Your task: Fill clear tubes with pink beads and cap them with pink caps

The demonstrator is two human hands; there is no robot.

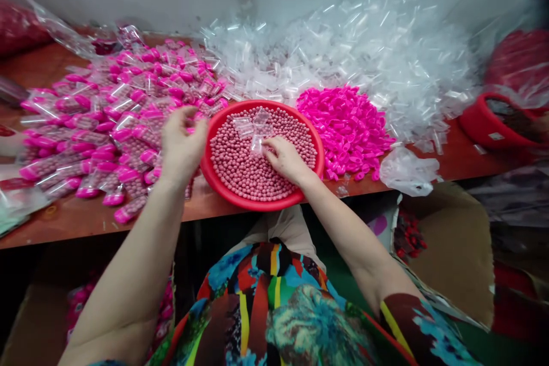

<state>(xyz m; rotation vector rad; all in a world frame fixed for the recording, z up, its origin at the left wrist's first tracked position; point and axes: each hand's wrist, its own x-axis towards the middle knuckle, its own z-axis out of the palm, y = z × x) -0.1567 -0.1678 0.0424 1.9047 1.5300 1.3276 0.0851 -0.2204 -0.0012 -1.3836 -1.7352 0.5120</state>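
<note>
A red basin [262,204] full of small pink beads [244,174] sits at the table's front edge. On the beads lie a few clear plastic tubes [243,127]. My right hand [285,160] reaches into the basin, its fingertips closed on one clear tube [257,144]. My left hand [184,140] hovers left of the basin, beside a heap of bead-filled tubes with pink caps [115,108]. Its fingers are bent and stand apart from the thumb, and I see nothing held there. Right of the basin is a pile of loose pink caps [345,131].
A large heap of clear tubes [343,46] spreads along the back wall. To the right stand a crumpled plastic bag [409,171] and a red bucket [493,123]. Below the table an open cardboard box [454,246] holds red items. The brown tabletop [81,226] shows along its front edge.
</note>
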